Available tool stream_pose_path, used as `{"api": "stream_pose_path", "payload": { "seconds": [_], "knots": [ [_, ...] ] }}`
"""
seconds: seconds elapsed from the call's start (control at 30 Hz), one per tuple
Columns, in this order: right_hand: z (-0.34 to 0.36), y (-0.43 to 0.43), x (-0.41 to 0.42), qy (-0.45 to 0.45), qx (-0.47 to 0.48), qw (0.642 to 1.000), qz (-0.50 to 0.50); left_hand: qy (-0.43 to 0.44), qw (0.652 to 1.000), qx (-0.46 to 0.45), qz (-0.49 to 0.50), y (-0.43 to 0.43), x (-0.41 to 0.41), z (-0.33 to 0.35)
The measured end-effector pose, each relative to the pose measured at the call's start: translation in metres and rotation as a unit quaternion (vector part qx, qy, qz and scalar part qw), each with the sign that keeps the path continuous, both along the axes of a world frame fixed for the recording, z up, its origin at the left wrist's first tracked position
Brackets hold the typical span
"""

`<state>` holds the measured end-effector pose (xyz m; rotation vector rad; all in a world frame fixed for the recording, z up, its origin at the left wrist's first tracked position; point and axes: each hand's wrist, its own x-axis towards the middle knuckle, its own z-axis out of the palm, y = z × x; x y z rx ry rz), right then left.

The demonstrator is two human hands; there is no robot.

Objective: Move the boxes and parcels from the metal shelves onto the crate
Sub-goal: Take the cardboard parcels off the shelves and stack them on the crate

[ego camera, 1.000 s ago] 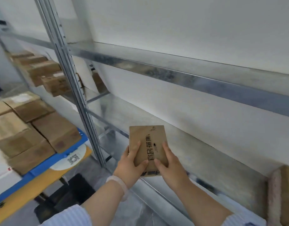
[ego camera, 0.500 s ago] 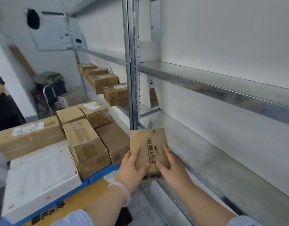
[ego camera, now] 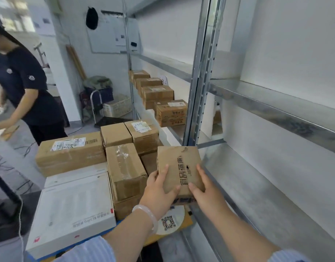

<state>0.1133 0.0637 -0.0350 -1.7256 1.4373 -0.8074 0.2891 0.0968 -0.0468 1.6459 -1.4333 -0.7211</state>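
I hold a small flat brown parcel [ego camera: 179, 163] with black printed characters in both hands, just in front of the metal shelf upright [ego camera: 200, 76]. My left hand [ego camera: 159, 191] grips its left edge and my right hand [ego camera: 206, 190] its right edge. To the left lies a stack of brown boxes [ego camera: 123, 167] and a white flat box [ego camera: 72, 210] on the blue-edged crate [ego camera: 136, 242]. More brown boxes [ego camera: 170, 112] stand on the far metal shelf. The near shelf [ego camera: 257, 186] is bare.
Another person in a dark shirt [ego camera: 28, 87] stands at the left, bent over a table. A hand trolley [ego camera: 98, 103], a white basket [ego camera: 117, 106] and bags sit against the back wall. A round sticker with a QR code [ego camera: 168, 222] lies under my hands.
My view has swung left from the bare shelf toward the stacked crate. The parcel stays in both hands and is now near the crate's right edge.
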Motion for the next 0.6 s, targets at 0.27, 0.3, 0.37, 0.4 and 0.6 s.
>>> {"api": "stream_pose_path", "payload": {
  "seconds": [0.27, 0.3, 0.37, 0.4, 0.6],
  "knots": [
    [0.060, -0.068, 0.055, -0.006, -0.097, 0.992, 0.080, -0.032, 0.990, -0.080, 0.111, -0.042, 0.042, 0.063],
    [0.065, -0.072, 0.068, -0.013, -0.106, 0.990, 0.094, -0.038, 0.987, -0.086, 0.127, -0.042, 0.053, 0.069],
    [0.071, -0.073, 0.097, -0.025, -0.113, 0.985, 0.130, -0.037, 0.981, -0.097, 0.161, -0.033, 0.076, 0.076],
    [0.072, -0.071, 0.112, -0.030, -0.113, 0.982, 0.150, -0.030, 0.978, -0.099, 0.180, -0.025, 0.087, 0.077],
    [0.070, -0.035, 0.198, -0.057, -0.088, 0.959, 0.262, -0.009, 0.956, -0.115, 0.271, 0.037, 0.155, 0.076]
  ]
}}
